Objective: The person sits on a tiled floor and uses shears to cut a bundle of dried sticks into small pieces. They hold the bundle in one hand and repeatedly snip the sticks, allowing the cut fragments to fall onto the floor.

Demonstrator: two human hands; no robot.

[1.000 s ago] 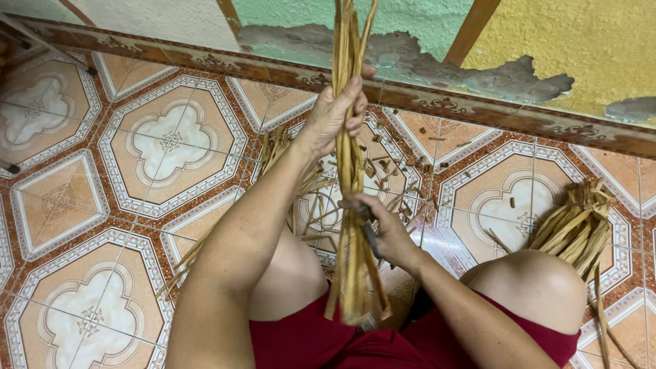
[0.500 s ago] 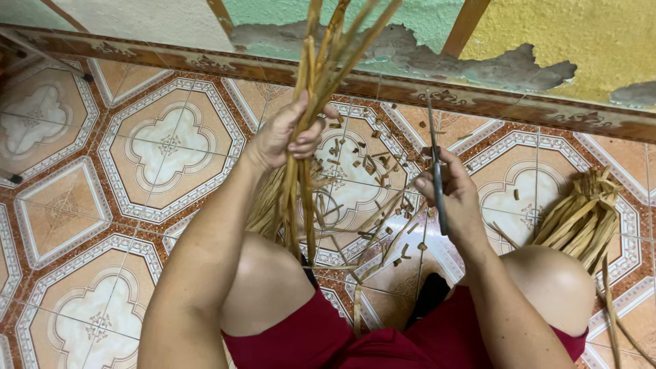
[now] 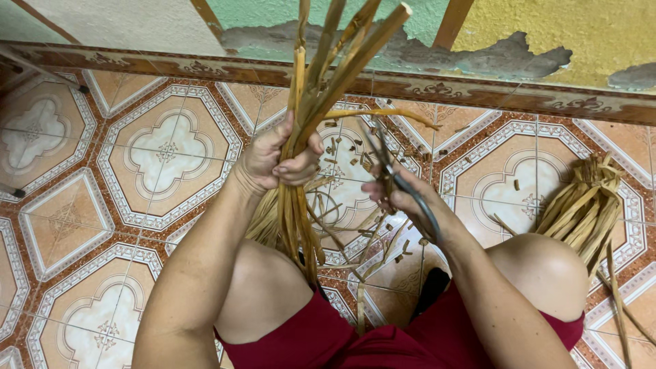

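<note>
No packages, labels or signs in view; the only markings are the floor's patterned tiles [image 3: 164, 150] in orange, white and red-brown, and a decorated border strip [image 3: 478, 92] along the foot of a wall [image 3: 581, 34] painted green and yellow with patches flaked off. Left hand [image 3: 277, 157] is raised in front of the knees, forearm running up from lower left, fingers curled tight around a bundle of dried straw-coloured stalks [image 3: 321, 89]; thumb pressed across the front of the bundle. The stalks stand nearly upright, their tops fanning toward the upper edge of the view, lower ends hanging between the thighs. Right hand [image 3: 403, 198] sits just right of the bundle, apart from it, fingers closed around a dark thin-bladed tool [image 3: 403, 184], probably scissors or a knife; cannot tell which. Its tip points up and left toward the stalks. Short cut pieces of stalk [image 3: 348, 154] lie scattered on the tile beyond the hands. A second bunch of stalks [image 3: 581, 208] lies on the floor beside the right knee [image 3: 540, 263], well apart from both hands. Red shorts [image 3: 328, 342] cover the lap at the bottom edge.
</note>
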